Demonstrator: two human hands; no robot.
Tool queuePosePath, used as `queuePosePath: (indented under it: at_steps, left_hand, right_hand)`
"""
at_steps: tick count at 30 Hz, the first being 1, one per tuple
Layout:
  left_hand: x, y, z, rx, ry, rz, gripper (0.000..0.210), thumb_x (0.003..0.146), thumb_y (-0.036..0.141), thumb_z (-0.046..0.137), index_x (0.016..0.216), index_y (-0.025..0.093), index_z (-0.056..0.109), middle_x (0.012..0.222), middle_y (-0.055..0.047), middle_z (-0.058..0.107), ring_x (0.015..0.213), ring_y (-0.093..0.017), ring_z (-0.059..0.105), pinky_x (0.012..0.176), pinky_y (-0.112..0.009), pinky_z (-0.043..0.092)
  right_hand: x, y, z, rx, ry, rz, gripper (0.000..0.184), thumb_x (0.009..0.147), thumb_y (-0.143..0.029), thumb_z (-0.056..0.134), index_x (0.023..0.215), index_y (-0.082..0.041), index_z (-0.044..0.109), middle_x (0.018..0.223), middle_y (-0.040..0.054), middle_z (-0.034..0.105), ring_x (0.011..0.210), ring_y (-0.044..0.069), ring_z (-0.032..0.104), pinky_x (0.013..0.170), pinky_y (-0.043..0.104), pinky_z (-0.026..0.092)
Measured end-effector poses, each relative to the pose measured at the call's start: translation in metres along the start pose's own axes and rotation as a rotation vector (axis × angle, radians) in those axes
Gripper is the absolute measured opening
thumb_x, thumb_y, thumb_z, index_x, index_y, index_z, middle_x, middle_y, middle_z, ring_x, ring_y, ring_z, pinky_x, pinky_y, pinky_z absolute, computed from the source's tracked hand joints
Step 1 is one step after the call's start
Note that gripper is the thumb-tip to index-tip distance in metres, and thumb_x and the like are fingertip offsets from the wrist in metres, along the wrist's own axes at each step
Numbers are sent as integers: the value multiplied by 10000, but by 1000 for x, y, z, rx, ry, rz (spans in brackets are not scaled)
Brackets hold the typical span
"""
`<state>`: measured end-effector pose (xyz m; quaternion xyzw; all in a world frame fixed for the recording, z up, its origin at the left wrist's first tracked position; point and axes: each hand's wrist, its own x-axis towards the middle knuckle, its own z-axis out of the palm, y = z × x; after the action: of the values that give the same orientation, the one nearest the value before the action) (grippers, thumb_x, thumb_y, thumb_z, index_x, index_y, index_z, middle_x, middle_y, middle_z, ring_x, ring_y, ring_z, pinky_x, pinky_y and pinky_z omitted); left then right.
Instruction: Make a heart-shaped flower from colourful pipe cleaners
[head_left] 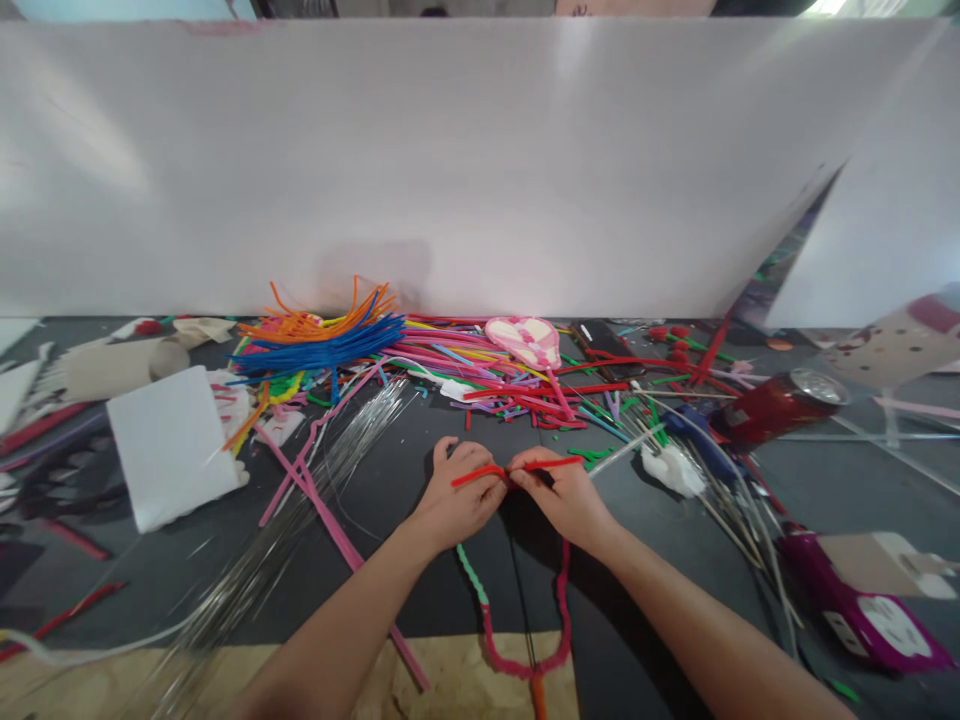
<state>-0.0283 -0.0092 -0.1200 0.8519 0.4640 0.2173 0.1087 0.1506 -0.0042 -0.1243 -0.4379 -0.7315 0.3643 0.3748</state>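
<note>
White panel [450, 170] fills most of the upper frame, dark tabletop [405, 430] below, plywood [450, 695] along the lower left edge. Left hand [466, 495] and right hand [559, 498] meet just below center, fingertips close together. Both pinch the red chenille stem [551, 463]: one end lies across the left fingers, the other sticks out above the right. Exact fingertip contact partly hidden. Fuzzy-wrapped loop [487, 635], pinkish red with a mint-green stretch on its left side, hangs below the hands to bottom center, an orange piece [538, 692] at its foot; can't tell how its upper ends are held, hands cover them. Left of the hands: loose pink stems [330, 530], thin wires [262, 540], white card [174, 455]. Above, against the panel: blue bundle [330, 350] under orange stems [337, 322], pink heart [525, 340] to their right. Right side: red can [780, 405] tipped over, purple item [862, 610] lower right.
</note>
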Motion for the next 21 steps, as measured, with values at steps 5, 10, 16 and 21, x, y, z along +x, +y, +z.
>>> queuePosePath:
  at_steps: [5,10,16,21]
  left_hand:
    - [4,-1,-1,-115,65,-147,252,803,202,518,589,217,650,701,-10,693,937,-190,593,895,-400,333]
    - [7,0,-4,-147,21,-171,208,757,186,540,586,216,655,679,-12,696,968,-208,593,911,-407,337]
    - [6,1,-2,-171,-9,-232,173,744,208,549,624,229,670,728,-3,713,1030,-216,562,951,-408,320]
    - [5,1,-2,-156,15,-291,123,706,185,571,698,227,686,780,-14,708,1058,-236,538,952,-447,319]
  right_hand:
    - [-1,2,-3,42,-29,10,130,891,-200,422,807,-214,520,844,27,622,811,155,607,728,278,463]
    - [-1,0,-1,-27,-102,-27,77,841,-160,515,859,-223,555,850,16,618,810,158,583,739,284,459]
    - [-1,3,-2,-150,-140,-130,126,839,-140,536,827,-236,618,796,5,660,782,161,568,740,289,442]
    - [-2,8,-11,-284,-158,-231,154,873,-137,485,819,-219,605,806,27,660,795,172,553,733,308,419]
